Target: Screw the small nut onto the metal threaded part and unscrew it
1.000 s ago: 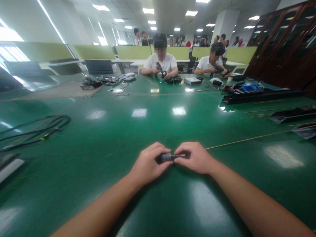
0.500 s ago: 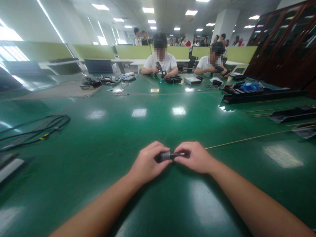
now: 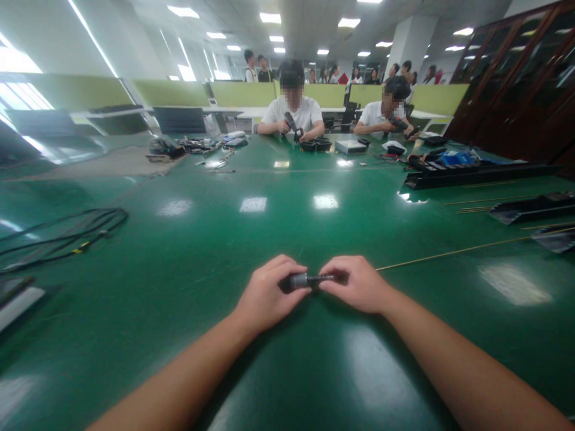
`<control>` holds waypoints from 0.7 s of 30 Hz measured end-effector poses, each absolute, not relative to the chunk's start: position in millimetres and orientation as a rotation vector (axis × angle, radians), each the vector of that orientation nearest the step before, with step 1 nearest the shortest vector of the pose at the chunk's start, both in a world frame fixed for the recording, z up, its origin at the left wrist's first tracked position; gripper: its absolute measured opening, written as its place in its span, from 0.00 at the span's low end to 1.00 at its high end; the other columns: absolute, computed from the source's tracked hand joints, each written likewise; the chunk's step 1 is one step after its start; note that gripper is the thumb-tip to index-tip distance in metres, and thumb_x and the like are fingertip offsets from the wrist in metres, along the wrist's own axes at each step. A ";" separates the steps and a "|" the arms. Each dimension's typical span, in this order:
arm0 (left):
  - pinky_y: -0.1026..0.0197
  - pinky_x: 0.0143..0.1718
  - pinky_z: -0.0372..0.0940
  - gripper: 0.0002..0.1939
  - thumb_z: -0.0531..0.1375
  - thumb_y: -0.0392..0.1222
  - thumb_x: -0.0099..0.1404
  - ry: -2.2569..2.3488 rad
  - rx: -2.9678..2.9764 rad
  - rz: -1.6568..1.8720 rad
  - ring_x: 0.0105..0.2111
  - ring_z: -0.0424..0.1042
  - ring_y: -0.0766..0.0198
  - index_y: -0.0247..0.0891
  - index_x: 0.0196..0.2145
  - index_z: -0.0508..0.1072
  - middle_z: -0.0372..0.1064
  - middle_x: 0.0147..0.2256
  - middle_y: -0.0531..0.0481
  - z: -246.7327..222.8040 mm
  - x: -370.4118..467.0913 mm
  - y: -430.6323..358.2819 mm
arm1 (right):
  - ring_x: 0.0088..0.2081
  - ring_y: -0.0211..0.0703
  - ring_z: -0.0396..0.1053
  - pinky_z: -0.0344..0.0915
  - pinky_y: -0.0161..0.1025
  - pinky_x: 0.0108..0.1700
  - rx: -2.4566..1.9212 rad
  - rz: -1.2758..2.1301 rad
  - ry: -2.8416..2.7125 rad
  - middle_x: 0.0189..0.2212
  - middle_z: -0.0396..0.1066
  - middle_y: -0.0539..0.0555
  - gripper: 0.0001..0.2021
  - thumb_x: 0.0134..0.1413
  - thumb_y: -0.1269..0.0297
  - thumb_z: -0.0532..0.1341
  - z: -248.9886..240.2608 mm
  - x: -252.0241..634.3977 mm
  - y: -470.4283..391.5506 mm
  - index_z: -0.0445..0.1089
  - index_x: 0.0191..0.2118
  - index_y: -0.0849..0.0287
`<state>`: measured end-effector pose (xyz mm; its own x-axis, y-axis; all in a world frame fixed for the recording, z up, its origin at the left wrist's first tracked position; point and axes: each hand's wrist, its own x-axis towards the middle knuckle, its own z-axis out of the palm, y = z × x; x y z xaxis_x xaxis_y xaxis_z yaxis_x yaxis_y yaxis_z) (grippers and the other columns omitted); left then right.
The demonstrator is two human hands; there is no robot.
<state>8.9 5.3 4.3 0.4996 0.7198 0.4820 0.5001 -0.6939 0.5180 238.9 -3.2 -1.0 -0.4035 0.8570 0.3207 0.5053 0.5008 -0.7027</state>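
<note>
My left hand (image 3: pixel 268 293) is closed around a small dark cylinder with a grey collar (image 3: pixel 299 281), held level just above or on the green table. A thin dark shaft (image 3: pixel 320 278) sticks out of the cylinder to the right. My right hand (image 3: pixel 357 284) is closed, with thumb and fingers around the shaft's far end, which they partly hide. Behind the right hand, a long thin brass-coloured rod (image 3: pixel 449 252) runs off to the right across the table. Whether the hand touches this rod, I cannot tell.
Black cables (image 3: pixel 85 236) lie at the left, above a flat white-edged object (image 3: pixel 20 308). Dark channel-shaped trays (image 3: pixel 530 206) and a long black rail (image 3: pixel 471 176) are at the right. Across the green table (image 3: pixel 215 239), two people in white shirts handle tools beside several parts.
My two hands have drawn very slightly apart, so the gap between the fingertips along the shaft is a little wider. Both keep their grip.
</note>
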 end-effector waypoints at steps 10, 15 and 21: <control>0.61 0.41 0.67 0.12 0.68 0.38 0.59 1.047 2.424 1.002 0.38 0.72 0.63 0.39 0.41 0.76 0.72 0.38 0.48 6.4 8.9 5.9 | 0.31 0.40 0.71 0.64 0.35 0.35 -1.135 0.688 -2.075 0.29 0.76 0.52 0.04 0.53 0.67 0.66 -1.3 239.8 -1.4 0.78 0.36 0.60; 0.61 0.41 0.68 0.12 0.67 0.37 0.59 1.041 2.425 1.015 0.39 0.72 0.62 0.38 0.41 0.76 0.72 0.38 0.47 5.7 7.0 6.9 | 0.31 0.40 0.71 0.64 0.35 0.35 -1.132 0.700 -2.065 0.30 0.76 0.52 0.04 0.54 0.67 0.66 -0.7 240.4 -1.0 0.78 0.36 0.59; 0.60 0.41 0.69 0.12 0.67 0.37 0.59 1.046 2.446 1.016 0.39 0.72 0.62 0.39 0.42 0.76 0.72 0.38 0.47 4.7 5.2 8.7 | 0.30 0.40 0.71 0.64 0.35 0.34 -1.151 0.672 -2.071 0.29 0.77 0.52 0.04 0.54 0.67 0.66 -0.7 241.1 -0.2 0.78 0.35 0.59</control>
<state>5.2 8.7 4.7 0.4868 0.7208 0.4934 0.5141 -0.6931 0.5053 241.1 -0.2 -0.7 -0.3901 0.8701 0.3012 0.5275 0.4793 -0.7014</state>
